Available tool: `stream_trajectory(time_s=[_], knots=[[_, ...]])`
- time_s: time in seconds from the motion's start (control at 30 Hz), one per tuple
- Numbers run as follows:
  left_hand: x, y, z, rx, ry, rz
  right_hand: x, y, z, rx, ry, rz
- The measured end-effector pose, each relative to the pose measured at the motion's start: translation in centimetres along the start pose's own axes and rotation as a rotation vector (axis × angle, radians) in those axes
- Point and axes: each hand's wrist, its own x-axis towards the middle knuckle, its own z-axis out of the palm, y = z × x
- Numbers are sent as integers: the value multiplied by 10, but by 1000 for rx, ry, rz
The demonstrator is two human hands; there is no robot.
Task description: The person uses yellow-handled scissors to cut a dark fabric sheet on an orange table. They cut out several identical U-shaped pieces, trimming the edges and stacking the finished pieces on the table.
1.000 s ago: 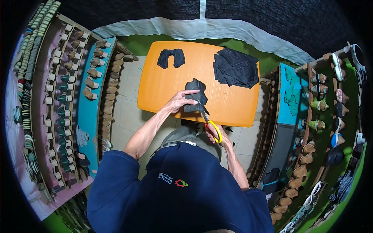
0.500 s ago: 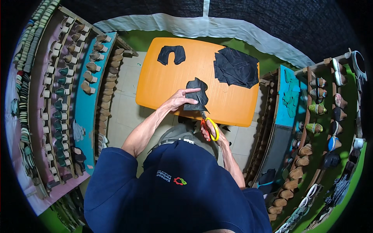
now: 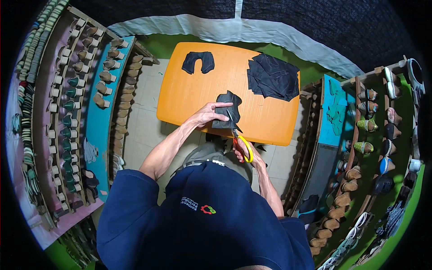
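Near the front edge of the orange table (image 3: pixel 189 101), a black sheet-like piece (image 3: pixel 235 107) with a curved outline lies under my left hand (image 3: pixel 208 114). My left thumb and fingers grip its left side, the fingers reaching over the top. My right hand (image 3: pixel 246 152) is wrapped round the yellow-and-red handles of a pair of scissors (image 3: pixel 250 155). The scissor blades point away from me and meet the near edge of the black piece; part of one blade shows across it. The fingers under the handles are partly hidden.
A U-shaped black piece (image 3: pixel 198 62) rests at the table's far left. At the far right is a loose pile of black pieces (image 3: pixel 273 77). Racks of shoe forms (image 3: pixel 108 77) stand to the left, and shelves with shoes and forms (image 3: pixel 345 186) to the right.
The scissor handles have drawn closer together in my right hand. My left hand and the black piece have stayed nearly where they were.
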Motion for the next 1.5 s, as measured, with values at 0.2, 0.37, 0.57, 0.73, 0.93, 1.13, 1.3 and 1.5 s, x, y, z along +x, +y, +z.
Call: stream_trajectory(time_s=[0.2,0.37,0.57,0.73,0.93,1.13,1.3,1.5], knots=[[3,-6,2,-31,15,31,0,3,4,24,59,-15],[4,-9,5,-55,32,69,2,6,4,20,99,-29],[4,-11,9,-87,89,83,1,0,9,-2,141,-36],[5,-17,10,-98,117,118,-2,-8,14,-13,166,-14],[7,-21,10,-169,154,159,0,-5,15,49,233,-35],[11,-24,-2,-189,167,141,5,0,18,67,207,-28],[10,-26,3,-175,145,140,11,-2,23,60,198,-64],[9,-26,4,-165,136,138,8,-6,24,23,173,-99]])
